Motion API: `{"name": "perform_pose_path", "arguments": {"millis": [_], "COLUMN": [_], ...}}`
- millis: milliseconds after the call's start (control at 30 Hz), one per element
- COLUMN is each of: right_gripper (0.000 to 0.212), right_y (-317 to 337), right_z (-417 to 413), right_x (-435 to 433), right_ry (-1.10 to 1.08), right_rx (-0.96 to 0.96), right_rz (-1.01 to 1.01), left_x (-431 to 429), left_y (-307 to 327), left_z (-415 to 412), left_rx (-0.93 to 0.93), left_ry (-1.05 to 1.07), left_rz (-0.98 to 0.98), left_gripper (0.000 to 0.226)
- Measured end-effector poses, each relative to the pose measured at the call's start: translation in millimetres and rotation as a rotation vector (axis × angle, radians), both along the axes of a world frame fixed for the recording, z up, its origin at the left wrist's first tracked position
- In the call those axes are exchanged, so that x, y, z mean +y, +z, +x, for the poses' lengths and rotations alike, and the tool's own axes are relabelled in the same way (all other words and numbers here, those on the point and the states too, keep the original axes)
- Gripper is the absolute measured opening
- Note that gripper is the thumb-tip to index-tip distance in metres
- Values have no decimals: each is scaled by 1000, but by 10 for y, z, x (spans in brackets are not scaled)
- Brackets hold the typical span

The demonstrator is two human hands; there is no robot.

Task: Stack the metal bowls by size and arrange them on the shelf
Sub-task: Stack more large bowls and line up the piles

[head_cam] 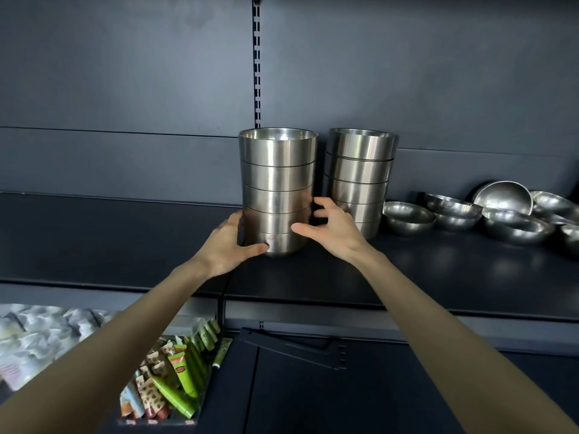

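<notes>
- The tall stack of bowls (277,189) stands upright on the shelf (125,245), five nested
- Left hand (225,245) grips the stack's lower left side, thumb on the bottom bowl
- Right hand (332,227) curls round its right side – firm contact I cannot tell
- A second stack (360,170) stands just right of it, seemingly done
- Further right of the tall stack lie loose bowls (513,223) – unsorted, so I judge the task roughly halfway, with those left to nest and place
</notes>
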State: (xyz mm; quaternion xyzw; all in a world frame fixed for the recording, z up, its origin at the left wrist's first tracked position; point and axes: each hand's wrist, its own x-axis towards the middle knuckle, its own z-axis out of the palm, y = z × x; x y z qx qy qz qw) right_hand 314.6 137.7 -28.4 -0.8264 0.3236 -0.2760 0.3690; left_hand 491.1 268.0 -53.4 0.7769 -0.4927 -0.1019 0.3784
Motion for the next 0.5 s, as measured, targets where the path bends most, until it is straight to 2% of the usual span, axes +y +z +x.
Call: {"name": "perform_pose_path", "arguments": {"millis": [133, 267, 500], "right_gripper": [64, 59, 56], "right_y": [53, 122, 362], "right_z": [-305, -725, -1801], "right_x": [42, 1, -180], "right_ry": [8, -28, -112], "right_rx": [115, 194, 324], "right_rz": [-106, -209, -464], "left_x": [177, 281, 90], "left_y": [25, 242, 665], "left_z": [-174, -543, -1611], "left_rx": [-140, -274, -572], "left_ry": [67, 25, -87], "left_rz": [98, 15, 48], "left_gripper": [69, 42, 57]}}
